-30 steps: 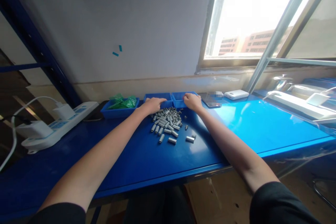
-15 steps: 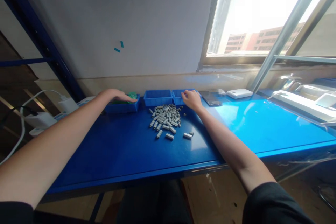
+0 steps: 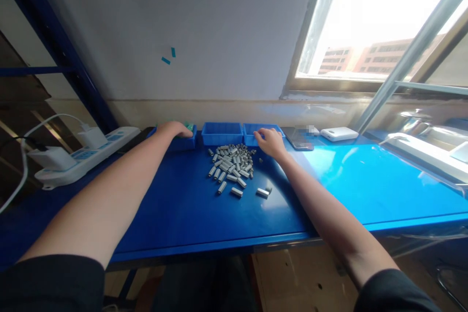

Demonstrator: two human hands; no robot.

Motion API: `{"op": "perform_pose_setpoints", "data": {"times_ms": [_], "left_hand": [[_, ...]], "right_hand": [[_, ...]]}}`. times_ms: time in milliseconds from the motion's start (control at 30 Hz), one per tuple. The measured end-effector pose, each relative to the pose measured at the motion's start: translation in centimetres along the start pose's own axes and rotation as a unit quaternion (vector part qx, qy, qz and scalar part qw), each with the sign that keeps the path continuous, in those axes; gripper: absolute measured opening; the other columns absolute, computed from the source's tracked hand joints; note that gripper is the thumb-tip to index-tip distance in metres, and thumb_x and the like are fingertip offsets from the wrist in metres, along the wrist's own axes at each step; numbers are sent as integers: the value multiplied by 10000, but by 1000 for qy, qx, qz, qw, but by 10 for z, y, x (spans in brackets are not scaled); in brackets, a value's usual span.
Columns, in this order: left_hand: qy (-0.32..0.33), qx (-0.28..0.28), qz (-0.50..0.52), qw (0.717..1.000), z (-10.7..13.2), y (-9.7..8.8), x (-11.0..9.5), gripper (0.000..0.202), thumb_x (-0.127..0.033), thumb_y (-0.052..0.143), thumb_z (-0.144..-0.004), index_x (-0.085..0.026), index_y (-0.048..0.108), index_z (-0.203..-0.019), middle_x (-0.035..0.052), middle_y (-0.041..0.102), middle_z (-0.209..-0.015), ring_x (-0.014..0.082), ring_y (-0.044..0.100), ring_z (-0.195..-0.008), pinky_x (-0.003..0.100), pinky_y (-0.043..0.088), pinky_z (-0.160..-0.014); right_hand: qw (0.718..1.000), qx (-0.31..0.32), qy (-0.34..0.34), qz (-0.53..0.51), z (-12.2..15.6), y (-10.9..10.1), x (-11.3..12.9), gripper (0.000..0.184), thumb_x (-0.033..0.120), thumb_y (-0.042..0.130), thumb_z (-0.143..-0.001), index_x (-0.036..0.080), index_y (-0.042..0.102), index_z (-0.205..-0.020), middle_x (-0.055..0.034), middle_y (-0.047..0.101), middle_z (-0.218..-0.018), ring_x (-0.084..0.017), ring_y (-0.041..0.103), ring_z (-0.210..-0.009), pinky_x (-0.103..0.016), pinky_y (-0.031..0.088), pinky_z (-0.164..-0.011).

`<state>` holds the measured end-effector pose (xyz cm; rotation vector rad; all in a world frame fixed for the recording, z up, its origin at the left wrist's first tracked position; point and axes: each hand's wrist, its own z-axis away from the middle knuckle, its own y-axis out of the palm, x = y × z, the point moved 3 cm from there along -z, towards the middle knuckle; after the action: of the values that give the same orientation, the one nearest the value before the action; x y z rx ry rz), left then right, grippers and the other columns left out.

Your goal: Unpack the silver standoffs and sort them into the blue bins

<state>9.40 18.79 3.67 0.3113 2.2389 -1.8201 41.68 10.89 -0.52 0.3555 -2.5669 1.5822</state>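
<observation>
My left hand (image 3: 177,129) reaches down into the left blue bin (image 3: 183,144), beside some green wrapping (image 3: 189,127). Its fingertips are hidden, so its grip does not show. Over the front wall of the right blue bin (image 3: 252,139), my right hand (image 3: 271,143) has its fingers curled together; what they hold, if anything, cannot be made out. Between the hands stands the middle blue bin (image 3: 222,140). In front of it lies a loose heap of metal hex standoffs (image 3: 228,163), with smaller metal pieces (image 3: 249,151) along its right side. One separate standoff (image 3: 262,192) lies nearer me.
A white power strip (image 3: 87,156) with plugged chargers runs along the left. Right of the bins lie a dark phone (image 3: 299,140) and a white box-shaped device (image 3: 339,133). The wall and window rise behind the blue table (image 3: 175,219); a metal post (image 3: 397,75) slants at right.
My left hand has moved right and lower into the left bin, covering more of the green wrapping. My right hand stays by the right bin. The view has shifted slightly, showing more power strip.
</observation>
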Motion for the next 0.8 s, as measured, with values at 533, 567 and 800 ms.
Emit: {"op": "perform_pose_setpoints", "data": {"times_ms": [533, 567, 800], "left_hand": [[112, -103, -177, 972, 121, -37, -92, 599, -387, 603, -758, -181, 441, -1296, 175, 650, -1103, 413, 592, -1056, 499, 446, -887], [137, -77, -185, 970, 128, -26, -104, 570, -344, 592, -762, -185, 453, -1291, 172, 654, -1097, 401, 605, -1039, 490, 458, -869], [166, 176, -115, 963, 103, -5, -105, 745, -420, 700, -664, -245, 467, -1349, 102, 528, -1385, 289, 523, -1215, 310, 463, -927]], "right_hand": [[1000, -13, -3, -22, -1, -3, -2, 341, 409, 409, -926, 222, 684, -1000, -79, 710, -981, -269, 565, -1025, -378, 394, -848], [1000, -14, -2, -22, 0, -3, -2, 341, 407, 414, -924, 219, 685, -1008, -82, 709, -978, -268, 566, -1025, -371, 398, -843], [1000, 2, -5, -16, 7, -8, 7, 346, 410, 418, -919, 226, 684, -1043, -76, 710, -992, -265, 562, -1040, -350, 409, -834]]}}
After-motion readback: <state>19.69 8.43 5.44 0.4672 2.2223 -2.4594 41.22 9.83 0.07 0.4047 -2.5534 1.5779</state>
